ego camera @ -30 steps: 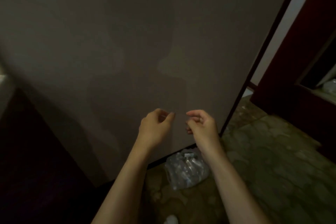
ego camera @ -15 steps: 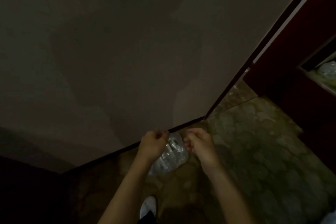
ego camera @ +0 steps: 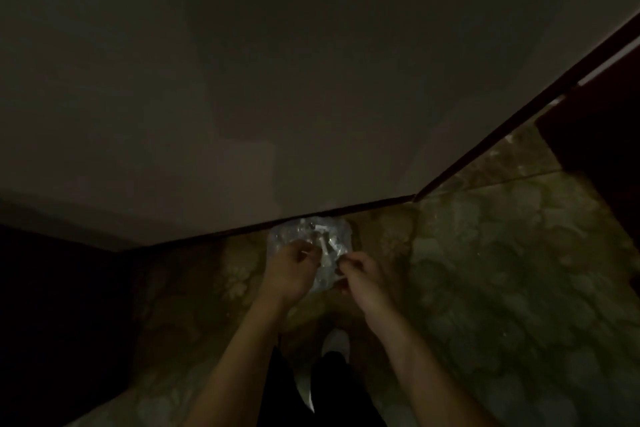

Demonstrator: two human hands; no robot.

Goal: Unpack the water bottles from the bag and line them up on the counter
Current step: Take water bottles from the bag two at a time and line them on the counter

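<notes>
A clear plastic bag holding several water bottles lies on the floor against the base of the wall. White bottle caps show through the plastic. My left hand is at the bag's near left side with its fingers curled into the plastic. At the near right side, my right hand has its fingertips pinched on the plastic. The dim light hides the details of both grips. No counter is in view.
A plain wall fills the upper view, with a dark baseboard along its foot. The patterned floor stretches to the right. Dark furniture stands at the right edge and a dark mass at the left. My shoe shows below.
The view has tipped down towards the floor. Both hands have dropped from in front of the wall to the bag and now meet its plastic.
</notes>
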